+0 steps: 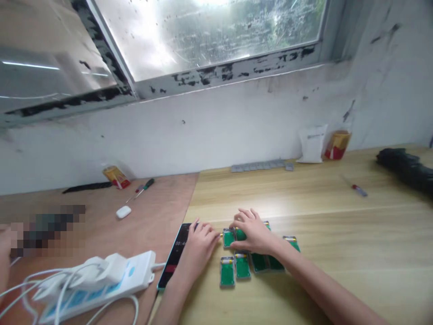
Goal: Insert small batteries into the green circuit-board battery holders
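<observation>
Several small green circuit boards [227,271] lie in two rows on the light wooden table [304,212]. My right hand [254,232] lies over the back row, fingers curled down onto a board there. My left hand [199,243] rests beside the boards, fingers bent, its tips near the leftmost back board [228,237]. That hand partly covers a black phone [174,257] with a lit screen. Whether either hand grips a board is hidden by the fingers.
A white power strip [111,280] with plugs and white cables lies front left. On the brown board [142,216] lie a white earbud case [123,211], a green-handled screwdriver [145,186] and a yellow box [116,176]. A red screwdriver [358,189], white pouch [311,143] and black bag [406,169] sit further back.
</observation>
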